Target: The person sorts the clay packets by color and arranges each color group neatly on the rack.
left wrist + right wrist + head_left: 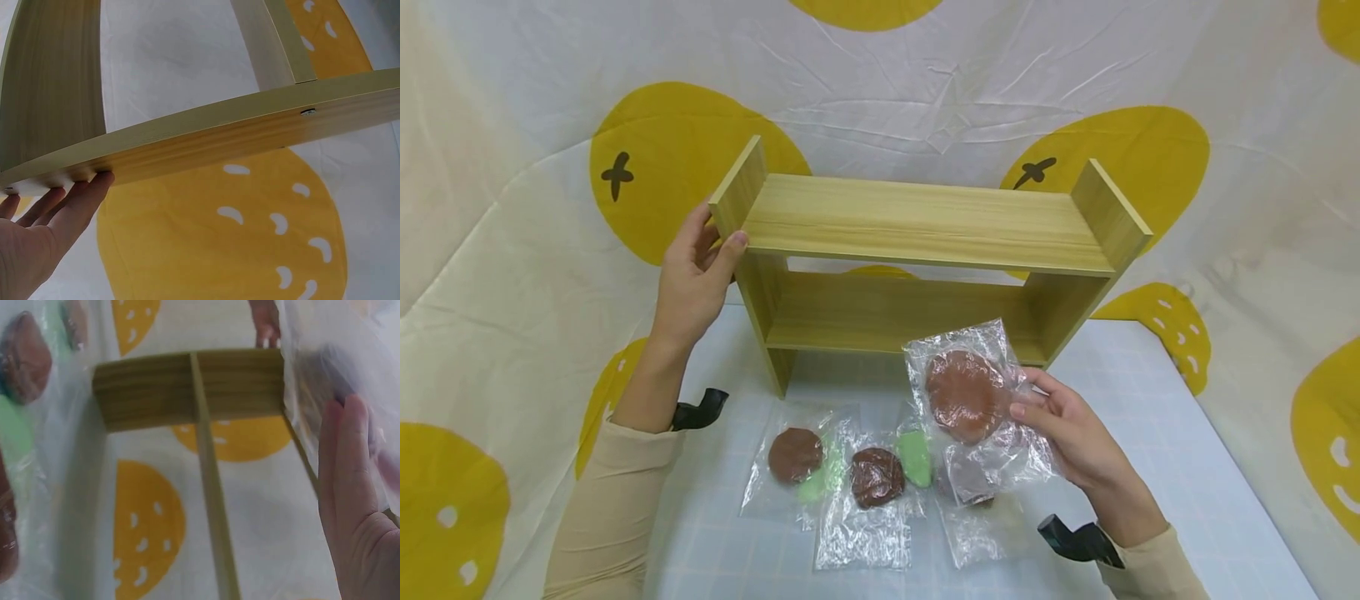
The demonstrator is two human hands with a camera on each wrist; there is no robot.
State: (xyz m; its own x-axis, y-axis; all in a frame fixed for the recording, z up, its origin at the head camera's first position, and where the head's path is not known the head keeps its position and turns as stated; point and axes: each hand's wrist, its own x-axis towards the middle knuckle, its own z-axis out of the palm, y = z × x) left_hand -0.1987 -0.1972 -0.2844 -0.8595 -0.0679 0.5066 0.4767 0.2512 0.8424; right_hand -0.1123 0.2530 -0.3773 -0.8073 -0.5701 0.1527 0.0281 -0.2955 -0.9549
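Observation:
My left hand [694, 279] holds the left side panel of a wooden two-tier shelf [925, 221], thumb on the front edge. In the left wrist view the fingertips of that hand [56, 219] touch the panel's outer face. Between thumb and fingers, my right hand [1071, 425] pinches a clear bag with a reddish-brown round piece [966, 396], in front of the shelf's lower right part. The right wrist view shows the hand [359, 487] behind the bag [312, 369]. Part of the held bag hides bags below it.
Clear bags lie on the pale table [700, 517] before the shelf, with a brown disc [795, 455], a darker brown disc [877, 477] and green pieces [914, 457]. A white cloth with yellow shapes [880, 108] hangs behind the shelf.

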